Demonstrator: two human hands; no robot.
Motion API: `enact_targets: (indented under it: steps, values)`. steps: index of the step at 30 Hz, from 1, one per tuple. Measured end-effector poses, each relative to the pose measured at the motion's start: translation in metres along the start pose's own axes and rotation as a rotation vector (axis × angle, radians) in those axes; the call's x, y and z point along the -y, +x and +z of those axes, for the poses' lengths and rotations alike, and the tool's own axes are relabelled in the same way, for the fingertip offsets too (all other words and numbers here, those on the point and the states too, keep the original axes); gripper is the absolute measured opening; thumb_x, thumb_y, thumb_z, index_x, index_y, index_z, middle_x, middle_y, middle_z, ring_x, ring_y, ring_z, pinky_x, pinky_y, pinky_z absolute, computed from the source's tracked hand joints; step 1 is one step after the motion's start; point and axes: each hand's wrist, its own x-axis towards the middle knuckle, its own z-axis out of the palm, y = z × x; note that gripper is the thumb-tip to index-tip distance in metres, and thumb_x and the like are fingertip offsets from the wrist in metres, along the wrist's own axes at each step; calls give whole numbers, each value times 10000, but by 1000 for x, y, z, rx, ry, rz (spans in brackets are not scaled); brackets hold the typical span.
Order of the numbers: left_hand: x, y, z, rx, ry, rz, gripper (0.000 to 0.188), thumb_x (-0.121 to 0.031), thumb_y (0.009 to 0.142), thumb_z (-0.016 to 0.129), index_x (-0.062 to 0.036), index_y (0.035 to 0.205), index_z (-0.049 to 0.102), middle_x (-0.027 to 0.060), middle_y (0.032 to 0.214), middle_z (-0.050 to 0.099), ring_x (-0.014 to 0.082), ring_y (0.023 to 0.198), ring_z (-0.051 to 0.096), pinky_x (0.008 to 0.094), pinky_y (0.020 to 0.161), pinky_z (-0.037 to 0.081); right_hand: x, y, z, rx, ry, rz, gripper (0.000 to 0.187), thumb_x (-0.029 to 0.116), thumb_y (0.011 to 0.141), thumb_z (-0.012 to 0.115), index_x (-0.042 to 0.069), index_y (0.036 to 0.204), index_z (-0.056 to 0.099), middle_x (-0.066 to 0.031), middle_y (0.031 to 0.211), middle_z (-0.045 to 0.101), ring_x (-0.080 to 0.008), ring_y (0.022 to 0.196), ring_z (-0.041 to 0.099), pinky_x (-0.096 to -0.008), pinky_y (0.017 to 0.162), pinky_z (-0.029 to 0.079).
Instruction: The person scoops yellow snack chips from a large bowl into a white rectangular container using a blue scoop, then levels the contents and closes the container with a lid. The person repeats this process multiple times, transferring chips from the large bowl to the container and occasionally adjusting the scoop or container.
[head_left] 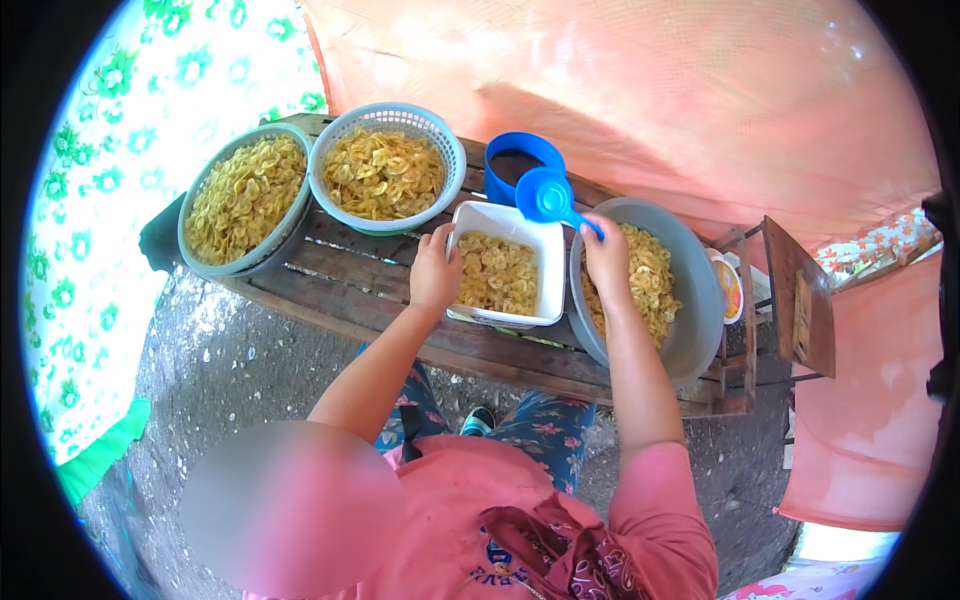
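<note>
My right hand point(606, 258) is closed round the handle of a blue dipper point(546, 196), whose bowl hangs by the far right corner of a white square tub point(551, 270). Inside the dipper I make out only its blue surface. The white tub holds thin yellow chips point(496, 275). At its left rim my left hand point(435, 270) grips the edge, fingers over the side. Behind the dipper stands a blue round container point(493, 180) with something dark brown inside. A grey basin point(703, 290), partly filled with the same chips point(648, 285), sits under my right forearm.
Two colanders stand on the left of the slatted wooden table point(350, 300): a pale one point(450, 150) and a grey-green one point(190, 235), both heaped with chips. Right of the basin are a round lidded tub point(731, 290) and a wooden chair point(800, 300). Orange sheeting point(640, 80) hangs behind.
</note>
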Motion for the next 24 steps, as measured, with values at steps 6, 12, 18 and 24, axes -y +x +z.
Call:
enact_targets:
  steps: [6, 12, 18, 24]
  values:
    - [1, 1, -4, 22, 77, 44, 320, -127, 877, 551, -33, 1183, 545, 212, 1095, 567, 424, 982, 568, 488, 835, 474, 3, 52, 42, 101, 144, 272, 479, 224, 945, 542, -32, 1341, 459, -238, 1206, 591, -349, 1115, 578, -391, 939, 446]
    - [-16, -19, -45, 26, 39, 86, 308, -118, 887, 550, 24, 1160, 560, 223, 1042, 591, 420, 986, 567, 480, 830, 466, 58, -55, -10, 273, -308, 73, 555, 244, 927, 558, 26, 1408, 387, -246, 1299, 489, -361, 1188, 512, -412, 988, 417]
    - [-47, -53, -75, -137, -262, 323, 292, -72, 921, 552, 25, 1196, 546, 146, 897, 550, 200, 784, 536, 298, 709, 448, 90, -116, -34, -8, -26, -172, 682, -30, 867, 523, 94, 1486, 263, -212, 1141, 501, -354, 1060, 543, -399, 900, 442]
    - [-36, -46, -70, -58, -233, 251, 364, -61, 915, 573, 2, 1270, 520, 87, 933, 506, 161, 780, 504, 267, 706, 437, 75, -114, -11, 84, 266, 50, 603, -80, 870, 450, 19, 1452, 326, -176, 1429, 414, -270, 1318, 415, -357, 1086, 314]
